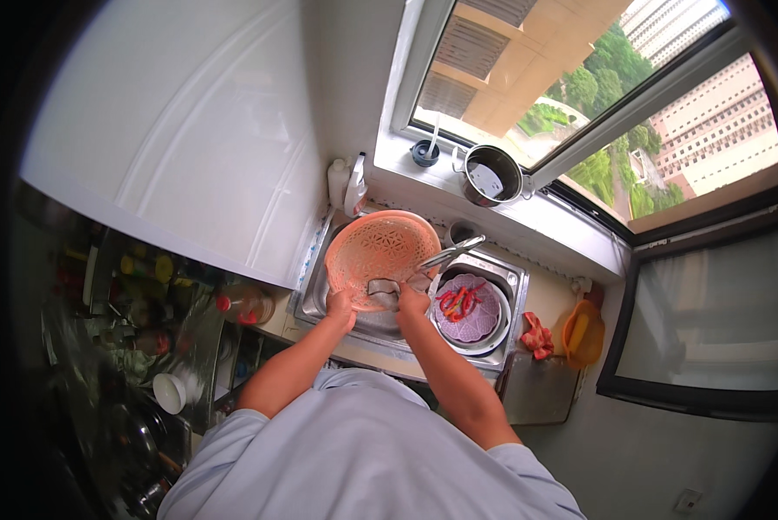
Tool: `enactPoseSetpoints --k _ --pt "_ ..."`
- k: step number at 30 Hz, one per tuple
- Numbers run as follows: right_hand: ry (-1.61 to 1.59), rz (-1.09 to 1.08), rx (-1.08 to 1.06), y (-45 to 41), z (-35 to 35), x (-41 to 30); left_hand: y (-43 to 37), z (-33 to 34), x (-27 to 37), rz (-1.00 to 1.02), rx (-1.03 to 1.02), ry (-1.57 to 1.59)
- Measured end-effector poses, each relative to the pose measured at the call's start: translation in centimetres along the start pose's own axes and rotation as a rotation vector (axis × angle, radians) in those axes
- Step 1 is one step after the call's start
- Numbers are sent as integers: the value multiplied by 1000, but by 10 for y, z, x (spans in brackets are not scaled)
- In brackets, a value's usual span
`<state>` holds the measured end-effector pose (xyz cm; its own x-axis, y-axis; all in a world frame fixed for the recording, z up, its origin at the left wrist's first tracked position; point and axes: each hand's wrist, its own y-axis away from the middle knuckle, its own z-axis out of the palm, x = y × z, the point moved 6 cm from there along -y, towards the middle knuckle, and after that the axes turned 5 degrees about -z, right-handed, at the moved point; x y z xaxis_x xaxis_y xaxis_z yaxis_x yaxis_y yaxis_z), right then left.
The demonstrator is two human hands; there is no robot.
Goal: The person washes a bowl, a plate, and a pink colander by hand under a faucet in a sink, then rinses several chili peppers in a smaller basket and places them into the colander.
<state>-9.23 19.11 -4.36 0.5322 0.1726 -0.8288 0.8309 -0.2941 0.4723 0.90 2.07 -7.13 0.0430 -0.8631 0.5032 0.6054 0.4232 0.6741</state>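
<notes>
A peach-coloured plastic colander (389,240) with a cut-out flower pattern is tilted over the left basin of a stainless steel double sink (312,300). My left hand (341,308) grips its near left rim. In my right hand (413,300) is a greyish cloth (384,287), pressed against the colander's inside near the front right rim. Just above that hand, the chrome faucet (455,252) reaches over the colander's right edge. In the right basin, a lilac scalloped basket (472,327) holds red chili peppers (455,303) and sits inside a white basin (504,318).
Two cleaner bottles (356,188) stand behind the sink's left corner. A steel pot (475,196) is on the windowsill (399,153). Right of the sink are a red cloth (537,338), an orange basket (590,331) and a metal board (538,390). A white wall cabinet (220,143) juts in at left.
</notes>
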Motion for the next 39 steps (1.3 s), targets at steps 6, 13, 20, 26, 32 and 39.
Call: enactPoseSetpoints --k 6,13,20,26,32,39 --pt "48 31 -68 -47 -1 13 -22 10 31 -81 -71 -304" --pt "-26 240 68 25 26 4 -22 25 -9 28 51 -196" --pt "-54 -4 -23 -8 -13 -21 -13 30 30 -86 -27 -386" --pt "105 163 55 -3 15 19 -12 45 -5 15 -63 -239" --pt "83 -40 -35 -42 -13 2 -12 48 17 -170 -113 -528" --pt "56 132 131 8 5 3 -16 34 10 176 40 -266"
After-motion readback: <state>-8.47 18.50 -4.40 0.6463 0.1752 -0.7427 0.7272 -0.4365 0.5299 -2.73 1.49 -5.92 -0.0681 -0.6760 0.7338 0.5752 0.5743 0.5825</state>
